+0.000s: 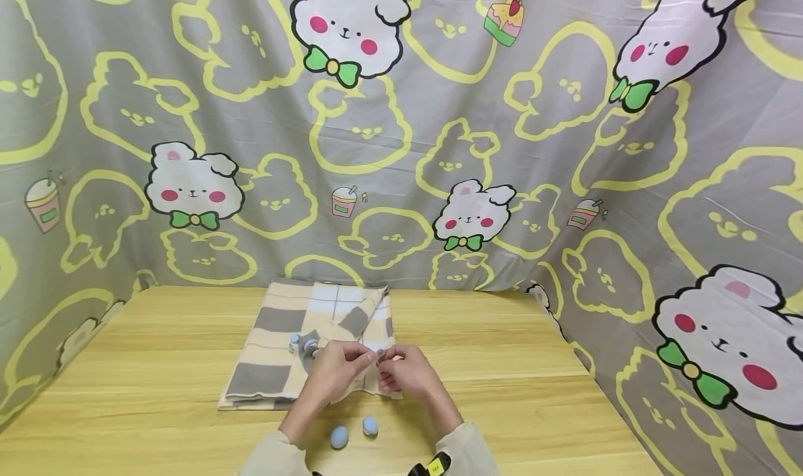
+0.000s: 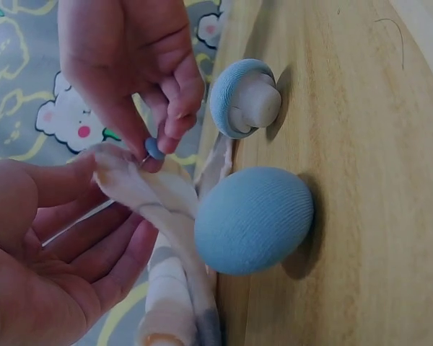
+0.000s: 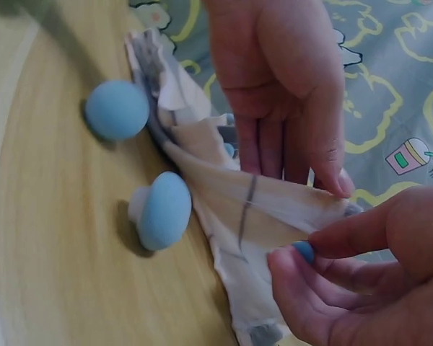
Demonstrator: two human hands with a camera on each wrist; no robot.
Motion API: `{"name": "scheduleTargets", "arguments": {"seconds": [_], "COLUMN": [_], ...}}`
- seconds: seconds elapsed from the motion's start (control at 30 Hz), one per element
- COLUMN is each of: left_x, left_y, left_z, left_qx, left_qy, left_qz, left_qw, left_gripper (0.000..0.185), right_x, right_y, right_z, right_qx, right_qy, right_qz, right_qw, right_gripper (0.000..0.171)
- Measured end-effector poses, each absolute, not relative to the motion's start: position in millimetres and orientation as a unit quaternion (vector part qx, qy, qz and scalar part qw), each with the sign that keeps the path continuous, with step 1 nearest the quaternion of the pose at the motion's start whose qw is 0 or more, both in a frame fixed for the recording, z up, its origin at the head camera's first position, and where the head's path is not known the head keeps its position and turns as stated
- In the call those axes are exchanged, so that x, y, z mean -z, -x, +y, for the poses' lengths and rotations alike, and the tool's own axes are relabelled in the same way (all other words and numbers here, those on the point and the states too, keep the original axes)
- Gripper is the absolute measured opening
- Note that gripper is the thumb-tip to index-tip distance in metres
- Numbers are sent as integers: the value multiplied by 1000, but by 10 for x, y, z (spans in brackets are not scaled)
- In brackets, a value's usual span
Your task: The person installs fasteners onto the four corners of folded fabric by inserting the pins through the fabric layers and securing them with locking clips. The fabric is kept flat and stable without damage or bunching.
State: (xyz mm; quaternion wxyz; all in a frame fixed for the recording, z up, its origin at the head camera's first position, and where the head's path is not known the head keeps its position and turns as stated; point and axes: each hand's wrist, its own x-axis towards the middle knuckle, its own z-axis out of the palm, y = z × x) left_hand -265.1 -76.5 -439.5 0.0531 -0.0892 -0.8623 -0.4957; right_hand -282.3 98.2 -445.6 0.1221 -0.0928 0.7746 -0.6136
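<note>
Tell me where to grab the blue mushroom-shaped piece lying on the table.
Take the mushroom piece by its white stem, from the side away from the cloth. It lies on its side, stem pointing sideways; the cap is rounded and likely slips.

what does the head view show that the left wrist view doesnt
Only the head view shows the whole folded checked cloth on the wooden table, two more small blue pieces lying on it, both sleeves, and the bunny-print backdrop all round.

Only the left wrist view shows a small blue button pinched in the right hand, and that one of the two blue caps has a white stem.

Both show the left hand holding the cloth's edge and the two blue caps near the hands.
</note>
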Motion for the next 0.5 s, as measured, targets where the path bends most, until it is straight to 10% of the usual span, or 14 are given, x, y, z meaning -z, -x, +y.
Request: {"name": "scheduleTargets", "arguments": {"seconds": [0.3,0.5], "left_x": [4413,4413], "left_y": [2654,2639], "left_z": [-749,-745], "left_qx": [490,508], "left_qy": [104,111], "left_qz": [-863,-853], "left_qw": [66,57], "left_gripper": [4,11], "right_x": [4455,4471], "right_y": [2841,2828], "right_z": [1008,999], "right_qx": [648,632], "right_qy": [79,87], "right_qz": [735,750], "right_qw": [183,175], "right_gripper": [53,40]}}
